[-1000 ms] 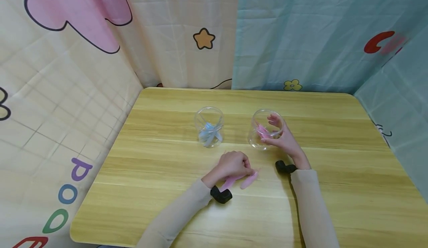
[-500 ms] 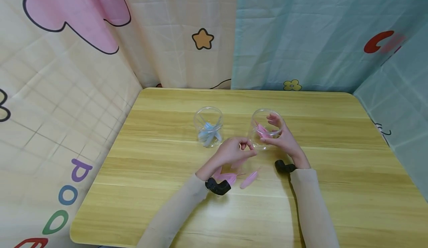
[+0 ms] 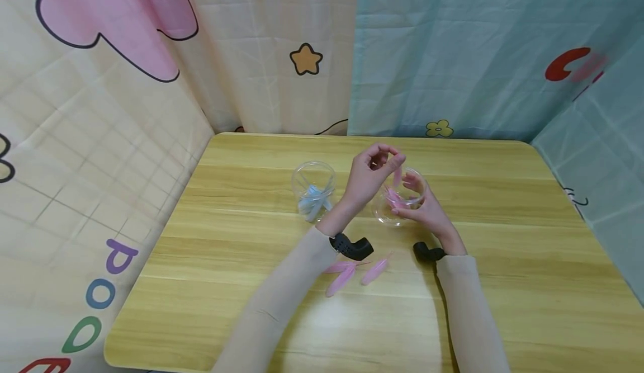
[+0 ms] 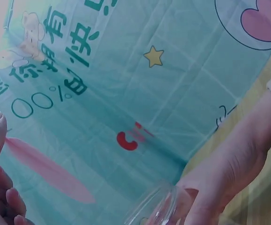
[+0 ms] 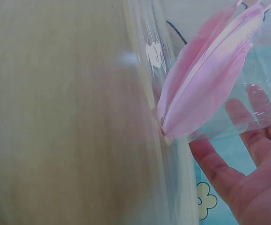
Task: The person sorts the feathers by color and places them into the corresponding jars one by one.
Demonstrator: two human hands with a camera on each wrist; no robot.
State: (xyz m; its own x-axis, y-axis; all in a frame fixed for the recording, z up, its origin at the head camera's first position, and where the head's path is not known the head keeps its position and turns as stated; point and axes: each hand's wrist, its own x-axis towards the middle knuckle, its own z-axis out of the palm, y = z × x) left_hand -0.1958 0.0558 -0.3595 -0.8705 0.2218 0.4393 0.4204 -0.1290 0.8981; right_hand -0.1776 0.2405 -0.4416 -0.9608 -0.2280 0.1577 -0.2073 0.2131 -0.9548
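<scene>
My left hand [image 3: 369, 174] pinches a pink feather [image 4: 51, 171] by its quill end, between thumb and forefinger. The feather hangs over the mouth of the right-hand clear cup [image 3: 384, 217]. My right hand [image 3: 431, 212] grips that cup from its right side, thumb at the front and fingers behind. Inside it are several pink feathers [image 5: 210, 84], leaning against the wall with their tips at the bottom. Three loose pink feathers [image 3: 341, 281] lie on the wooden table below my left wrist, one a little apart on the right.
A second clear cup [image 3: 299, 185], with several light blue feathers [image 3: 315, 198] in it, stands to the left, close by my left forearm. Printed curtains [image 3: 251, 54] hang behind the table [image 3: 201, 283] and along its sides.
My left hand has lifted a pink feather off the table and carried it up and away from me to above the right-hand cup. The right hand and both cups have stayed put.
</scene>
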